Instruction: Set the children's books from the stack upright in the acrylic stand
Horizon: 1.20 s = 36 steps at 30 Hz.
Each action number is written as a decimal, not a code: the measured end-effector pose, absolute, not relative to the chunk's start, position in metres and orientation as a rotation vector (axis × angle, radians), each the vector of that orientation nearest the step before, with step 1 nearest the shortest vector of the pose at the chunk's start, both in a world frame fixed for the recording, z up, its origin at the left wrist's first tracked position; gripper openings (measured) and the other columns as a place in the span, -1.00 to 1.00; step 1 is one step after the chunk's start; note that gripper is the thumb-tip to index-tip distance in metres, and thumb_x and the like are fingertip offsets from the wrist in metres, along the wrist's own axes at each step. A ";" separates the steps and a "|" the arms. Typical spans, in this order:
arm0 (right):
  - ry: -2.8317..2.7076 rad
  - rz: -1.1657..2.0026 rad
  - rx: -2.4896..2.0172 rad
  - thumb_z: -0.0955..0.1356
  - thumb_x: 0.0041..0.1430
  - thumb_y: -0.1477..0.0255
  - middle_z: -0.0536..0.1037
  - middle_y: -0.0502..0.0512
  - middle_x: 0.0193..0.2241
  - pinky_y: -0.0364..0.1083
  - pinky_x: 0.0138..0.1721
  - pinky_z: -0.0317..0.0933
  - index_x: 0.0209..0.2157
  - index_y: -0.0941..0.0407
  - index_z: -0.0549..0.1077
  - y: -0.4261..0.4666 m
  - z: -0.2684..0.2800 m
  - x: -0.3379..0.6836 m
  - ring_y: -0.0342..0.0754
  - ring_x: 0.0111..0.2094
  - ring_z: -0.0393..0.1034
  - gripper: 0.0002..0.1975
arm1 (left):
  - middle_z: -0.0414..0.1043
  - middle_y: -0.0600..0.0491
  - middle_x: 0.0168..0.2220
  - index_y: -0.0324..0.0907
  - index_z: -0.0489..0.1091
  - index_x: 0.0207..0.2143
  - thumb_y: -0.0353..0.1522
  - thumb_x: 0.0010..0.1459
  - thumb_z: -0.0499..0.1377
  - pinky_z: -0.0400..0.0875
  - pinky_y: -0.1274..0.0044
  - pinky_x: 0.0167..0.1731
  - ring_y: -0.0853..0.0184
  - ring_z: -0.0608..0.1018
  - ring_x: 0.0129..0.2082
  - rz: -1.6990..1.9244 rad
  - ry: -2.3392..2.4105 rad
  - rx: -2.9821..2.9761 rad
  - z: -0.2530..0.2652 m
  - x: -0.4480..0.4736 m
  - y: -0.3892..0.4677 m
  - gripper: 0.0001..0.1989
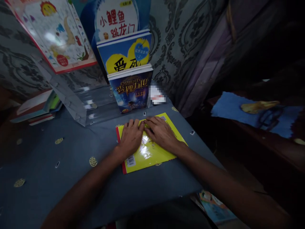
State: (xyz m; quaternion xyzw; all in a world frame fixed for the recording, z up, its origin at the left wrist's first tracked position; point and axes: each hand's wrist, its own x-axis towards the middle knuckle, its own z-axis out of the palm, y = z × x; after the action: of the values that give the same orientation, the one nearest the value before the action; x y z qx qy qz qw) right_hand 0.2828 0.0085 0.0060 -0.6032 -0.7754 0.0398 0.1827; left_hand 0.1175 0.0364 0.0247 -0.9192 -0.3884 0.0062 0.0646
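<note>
A glossy yellow book (159, 152) with a red edge lies closed on the cloth-covered table, barcodes showing on its cover. My left hand (132, 135) rests on its upper left part, palm down, fingers slightly bent and close together. On the upper middle of the cover lies my right hand (162, 132), its fingers stretched toward the left one. The fingertips of both hands nearly meet near the book's far edge. Neither hand grasps anything; both press or rest on the cover.
Behind the book, a clear acrylic rack (76, 109) holds upright books, among them a dark blue one (132, 92) and a blue-yellow one (124, 52). A stack of books (38, 106) lies at left. A picture book (215, 206) is below the table (78, 184) edge.
</note>
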 end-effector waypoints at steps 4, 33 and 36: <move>-2.168 0.128 -1.669 0.23 0.40 0.39 0.54 0.31 0.06 0.17 0.17 0.23 0.01 0.19 0.55 0.011 0.004 0.285 0.21 0.08 0.37 -0.66 | 0.40 -0.16 0.03 -0.22 0.35 0.11 -0.46 0.41 -0.10 0.31 0.28 -0.06 0.10 0.40 0.00 -0.061 -1.103 -2.835 0.020 0.116 0.041 -0.66; -1.779 0.537 -1.362 0.28 0.25 0.50 0.66 0.11 -0.01 0.14 0.17 0.32 -0.05 0.05 0.63 0.027 -0.030 0.378 0.09 0.05 0.51 -0.65 | 0.37 -0.20 0.09 -0.16 0.31 0.26 -0.29 0.44 -0.05 0.31 0.21 -0.03 -0.01 0.39 0.07 -0.107 -1.221 -2.787 0.024 0.163 0.036 -0.58; -1.654 0.766 -1.370 0.26 0.24 0.51 0.70 0.05 -0.12 0.06 0.05 0.41 -0.11 0.06 0.66 0.036 -0.028 0.388 0.03 -0.09 0.58 -0.64 | 0.38 -0.21 0.07 -0.20 0.37 0.18 -0.33 0.44 -0.04 0.31 0.23 -0.03 0.00 0.39 0.06 -0.101 -1.231 -2.805 0.025 0.167 0.036 -0.63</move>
State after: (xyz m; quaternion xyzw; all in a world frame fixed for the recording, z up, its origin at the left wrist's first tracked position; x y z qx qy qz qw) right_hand 0.3882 0.0361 -0.0283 -0.5459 -0.6591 0.3052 0.4177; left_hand 0.1671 0.0360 0.0251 -0.9146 -0.4013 -0.0328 0.0385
